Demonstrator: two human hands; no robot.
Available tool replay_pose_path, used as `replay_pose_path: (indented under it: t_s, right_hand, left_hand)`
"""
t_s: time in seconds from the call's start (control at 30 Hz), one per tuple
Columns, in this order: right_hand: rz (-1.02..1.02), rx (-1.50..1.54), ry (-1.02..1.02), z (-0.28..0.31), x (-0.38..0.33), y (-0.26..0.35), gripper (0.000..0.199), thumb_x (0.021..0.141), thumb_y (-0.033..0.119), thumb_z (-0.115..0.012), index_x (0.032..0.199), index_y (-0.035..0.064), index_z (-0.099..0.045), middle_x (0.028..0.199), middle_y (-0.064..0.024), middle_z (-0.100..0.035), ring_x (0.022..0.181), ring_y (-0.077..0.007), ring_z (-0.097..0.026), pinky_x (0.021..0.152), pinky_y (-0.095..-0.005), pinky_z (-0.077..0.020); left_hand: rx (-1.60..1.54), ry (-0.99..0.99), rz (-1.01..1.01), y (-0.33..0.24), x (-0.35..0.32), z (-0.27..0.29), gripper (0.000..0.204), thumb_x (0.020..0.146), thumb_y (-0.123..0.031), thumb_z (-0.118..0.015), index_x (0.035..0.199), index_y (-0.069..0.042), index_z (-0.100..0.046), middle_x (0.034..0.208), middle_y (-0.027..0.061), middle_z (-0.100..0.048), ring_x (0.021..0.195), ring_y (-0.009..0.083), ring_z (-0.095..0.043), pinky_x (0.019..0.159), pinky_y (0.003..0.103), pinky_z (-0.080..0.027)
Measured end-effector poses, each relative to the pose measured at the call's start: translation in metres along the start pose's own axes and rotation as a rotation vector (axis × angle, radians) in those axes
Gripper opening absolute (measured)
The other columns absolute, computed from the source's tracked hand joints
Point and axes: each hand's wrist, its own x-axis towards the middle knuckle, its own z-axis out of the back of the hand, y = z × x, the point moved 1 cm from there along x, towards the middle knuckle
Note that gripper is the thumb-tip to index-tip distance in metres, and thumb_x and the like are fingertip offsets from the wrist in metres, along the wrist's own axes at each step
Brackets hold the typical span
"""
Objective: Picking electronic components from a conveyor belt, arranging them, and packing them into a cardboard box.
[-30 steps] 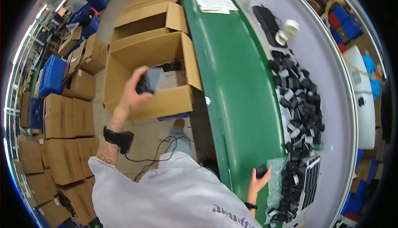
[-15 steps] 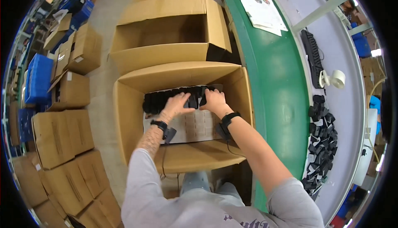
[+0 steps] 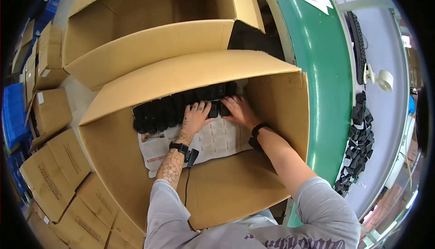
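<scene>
A large open cardboard box [image 3: 244, 176] is in front of me, lined with a printed paper sheet [image 3: 208, 138]. Along its far side lies a row of black block-shaped parts [image 3: 158, 111], packed side by side. My left hand [image 3: 196, 117] is at the right end of the row, its fingers curled around a black block [image 3: 213, 109]. Beside it, my right hand [image 3: 239, 111] pinches another black block [image 3: 224, 109] between thumb and fingers. The two blocks sit close together; the fingers partly cover both. Each wrist wears a black strap with a small device.
Beyond this box stands another open cardboard box [image 3: 149, 38]. A green-topped bench [image 3: 328, 67] runs along the right, with a heap of black parts [image 3: 358, 151], a keyboard [image 3: 356, 45] and a small white fan [image 3: 385, 80] past it. Stacked cartons [image 3: 56, 172] line the left.
The view has leaned in closer over the box. Both hands have come lower onto the row's right end, and my left fingers have closed in toward the block there.
</scene>
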Motion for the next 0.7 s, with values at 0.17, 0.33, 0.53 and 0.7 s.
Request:
replay_pose_path:
  t_s: [0.17,0.33,0.53,0.7]
  right_hand:
    - [-0.020,-0.050,-0.066,-0.006,-0.004,-0.003,0.077,0.076,0.047,-0.076,0.138,0.0099,-0.051,0.134,-0.0080,-0.053,0.122,-0.0265,-0.049,0.103,-0.0428,-0.0388]
    - [0.018,-0.037,-0.061,0.001,0.001,0.003,0.077,0.076,0.039,-0.078,0.141,0.0084,-0.048,0.135,-0.0083,-0.051,0.124,-0.0283,-0.047,0.104,-0.0449,-0.0376]
    - [-0.145,0.174,-0.293,0.036,-0.012,0.030,0.067,0.080,0.025,-0.077,0.138,0.0075,-0.050,0.138,-0.0121,-0.051,0.127,-0.0342,-0.047,0.108,-0.0445,-0.0369]
    - [-0.389,0.433,-0.531,0.094,-0.041,0.048,0.034,0.083,0.014,-0.069,0.114,0.0008,-0.064,0.115,-0.0177,-0.064,0.113,-0.0354,-0.058,0.098,-0.0421,-0.0457]
  left_hand:
    - [-0.003,-0.065,-0.001,0.001,-0.002,-0.004,0.072,0.077,-0.059,-0.070,0.135,-0.017,-0.057,0.123,0.0088,-0.058,0.104,0.0267,-0.056,0.088,0.045,-0.044]
    - [0.006,-0.078,0.072,-0.007,-0.006,0.000,0.073,0.077,-0.056,-0.072,0.137,-0.017,-0.056,0.127,0.0093,-0.056,0.110,0.0284,-0.053,0.095,0.046,-0.042]
    - [-0.121,-0.150,0.113,-0.015,-0.017,0.036,0.072,0.077,-0.042,-0.076,0.140,-0.015,-0.052,0.132,0.0077,-0.054,0.122,0.0287,-0.047,0.107,0.051,-0.035]
    - [-0.429,0.498,0.211,-0.021,-0.069,0.051,0.053,0.081,-0.014,-0.065,0.132,-0.005,-0.054,0.130,0.0178,-0.055,0.120,0.0361,-0.052,0.103,0.045,-0.043]
